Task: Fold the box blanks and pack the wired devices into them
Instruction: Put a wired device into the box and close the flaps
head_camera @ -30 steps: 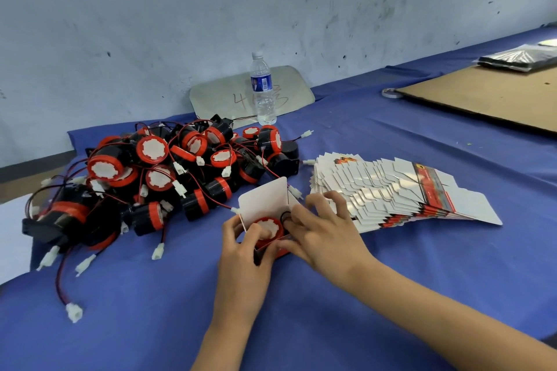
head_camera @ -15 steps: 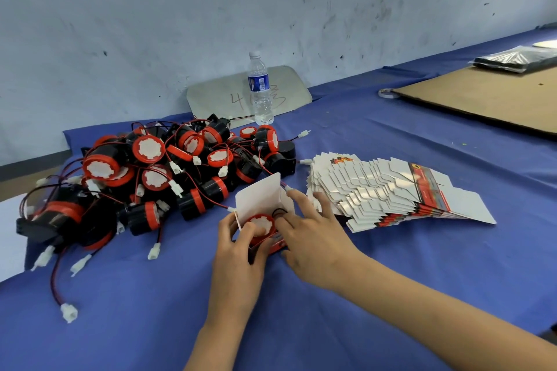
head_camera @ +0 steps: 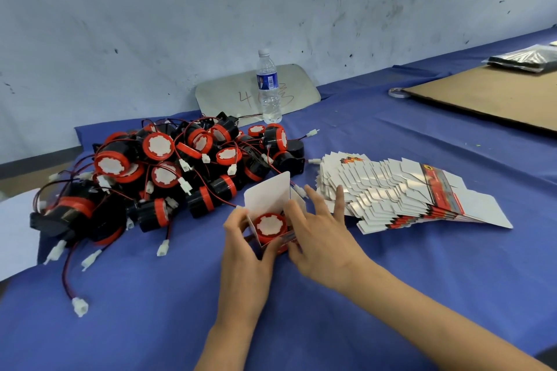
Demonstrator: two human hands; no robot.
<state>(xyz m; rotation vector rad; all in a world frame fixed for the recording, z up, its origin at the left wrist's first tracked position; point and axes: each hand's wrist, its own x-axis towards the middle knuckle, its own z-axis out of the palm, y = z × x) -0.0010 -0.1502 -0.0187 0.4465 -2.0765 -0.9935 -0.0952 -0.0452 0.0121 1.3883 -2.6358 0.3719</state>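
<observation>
A small folded box (head_camera: 268, 194) with its white lid flap standing up sits on the blue cloth in front of me. Inside it lies a red-and-black wired device (head_camera: 270, 225), its white-centred face up. My left hand (head_camera: 245, 253) grips the box's left and front side. My right hand (head_camera: 319, 238) presses against the box's right side, its fingers spread and straight. A heap of the same wired devices (head_camera: 168, 175) lies to the left. A fanned stack of flat box blanks (head_camera: 401, 193) lies to the right.
A water bottle (head_camera: 268, 87) stands at the back before a grey board (head_camera: 301, 84) leaning on the wall. A brown cardboard sheet (head_camera: 497, 99), a tape roll (head_camera: 398, 92) and a dark wrapped pack (head_camera: 524, 59) lie at the far right. Loose white connectors (head_camera: 80, 306) trail at front left.
My right hand's fingers have straightened and spread beside the box. The device's wire, seen earlier at the box's opening, no longer shows. The left hand keeps its hold.
</observation>
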